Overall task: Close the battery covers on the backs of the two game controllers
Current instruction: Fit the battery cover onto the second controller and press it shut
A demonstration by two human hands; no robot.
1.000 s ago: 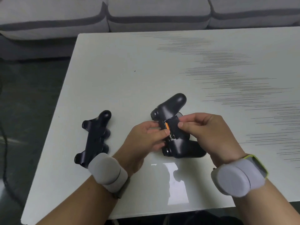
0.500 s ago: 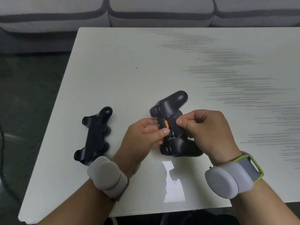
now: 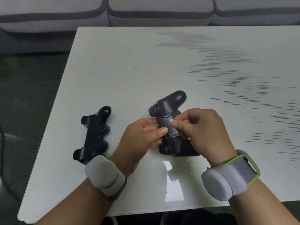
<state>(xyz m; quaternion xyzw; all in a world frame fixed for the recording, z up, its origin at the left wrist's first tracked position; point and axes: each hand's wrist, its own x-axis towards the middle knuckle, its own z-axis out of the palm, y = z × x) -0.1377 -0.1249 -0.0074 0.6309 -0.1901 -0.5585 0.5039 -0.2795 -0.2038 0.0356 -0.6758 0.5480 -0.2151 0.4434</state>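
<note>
Hands: left hand (image 3: 142, 135) and right hand (image 3: 201, 129) pinch battery cover (image 3: 168, 125) on held controller (image 3: 168, 111) | second controller (image 3: 95, 135) lies untouched left | white table (image 3: 129, 70); sofa (image 3: 159, 12) behind

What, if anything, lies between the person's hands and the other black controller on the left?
Nothing visible. The untouched black plastic controller lies on bare white table, just left of the left hand. Both hands, including the right hand, hold the nearer black controller.

Controllers (image 3: 168, 108) (image 3: 95, 135) matt black plastic; table (image 3: 129, 62) glossy white; wristbands (image 3: 243, 171) grey cloth.
</note>
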